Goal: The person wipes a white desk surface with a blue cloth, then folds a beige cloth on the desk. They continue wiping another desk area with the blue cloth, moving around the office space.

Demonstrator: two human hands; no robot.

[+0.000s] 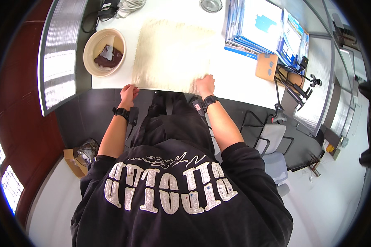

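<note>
A cream cloth [173,55] with finely serrated edges lies flat on the white table [235,72] before me. My left hand [130,91] is at its near left corner, the fingertips closed on the edge. On the near right corner rests my right hand [206,84], fingers curled down onto the fabric, which is slightly wrinkled beside them. The exact grip of the right fingertips is hidden beneath the hand. Both wrists wear black bands with small devices attached.
Left of the cloth stands a beige basin [86,58] holding dark, wet-looking material. Stacked blue-and-white booklets [261,23], a cardboard box [265,66] with black clamp arms [293,86], and a glass ashtray [211,5] are at the back and right. Translucent partitions [60,58] flank the table.
</note>
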